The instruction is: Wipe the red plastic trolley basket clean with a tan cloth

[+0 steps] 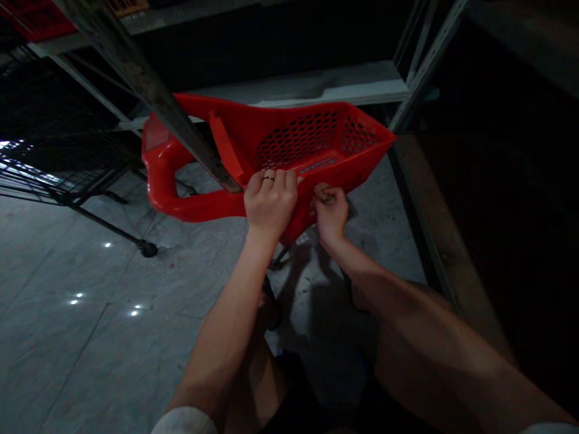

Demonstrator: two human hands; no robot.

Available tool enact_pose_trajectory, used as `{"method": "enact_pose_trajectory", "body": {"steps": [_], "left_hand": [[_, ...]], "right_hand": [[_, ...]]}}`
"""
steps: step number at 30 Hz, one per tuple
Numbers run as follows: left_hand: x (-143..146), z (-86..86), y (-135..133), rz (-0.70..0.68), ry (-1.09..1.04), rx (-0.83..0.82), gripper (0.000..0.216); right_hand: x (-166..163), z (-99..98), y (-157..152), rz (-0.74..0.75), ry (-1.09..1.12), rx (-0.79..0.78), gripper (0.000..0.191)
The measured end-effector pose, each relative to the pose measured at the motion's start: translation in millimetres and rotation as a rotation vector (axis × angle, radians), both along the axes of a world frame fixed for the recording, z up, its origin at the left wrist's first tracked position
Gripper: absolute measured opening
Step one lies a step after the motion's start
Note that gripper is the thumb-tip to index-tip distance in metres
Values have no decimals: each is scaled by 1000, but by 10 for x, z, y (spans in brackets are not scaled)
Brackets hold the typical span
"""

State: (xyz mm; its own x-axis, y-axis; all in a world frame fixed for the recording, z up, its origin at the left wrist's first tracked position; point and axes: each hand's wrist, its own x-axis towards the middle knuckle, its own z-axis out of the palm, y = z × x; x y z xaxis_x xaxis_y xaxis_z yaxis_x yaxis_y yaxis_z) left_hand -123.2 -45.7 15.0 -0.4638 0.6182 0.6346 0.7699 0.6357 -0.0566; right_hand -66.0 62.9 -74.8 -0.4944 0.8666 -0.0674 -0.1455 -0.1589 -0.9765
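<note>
A red plastic shopping-cart basket (289,141) with a perforated wall and a thick looped handle at its left end hangs tilted in front of me. My left hand (270,202), a ring on one finger, curls its fingers over the basket's near rim and grips it. My right hand (331,211) is just right of it, fingers pinched together against the basket's lower outer edge; what they pinch is too small to make out. My knees show below my arms.
A slanted metal bar (149,90) crosses in front of the basket's left part. Grey metal shelving (316,87) stands behind, with uprights on the right. A black wire cart frame on casters (67,175) stands on the pale tiled floor at left.
</note>
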Motion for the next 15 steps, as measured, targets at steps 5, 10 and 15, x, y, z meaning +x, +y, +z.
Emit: {"method": "enact_pose_trajectory", "body": {"steps": [5,10,15], "left_hand": [[-75,32,-12,-7,35,-32,47],[-72,57,-71,-27,-137,14,47],[-42,76,-130,-40,-257,70,47]], "right_hand": [[140,-3,-350,214,5,-74,22],[31,198,410,-60,2,-110,22],[-111,151,1439,-396,-51,-37,34]]}}
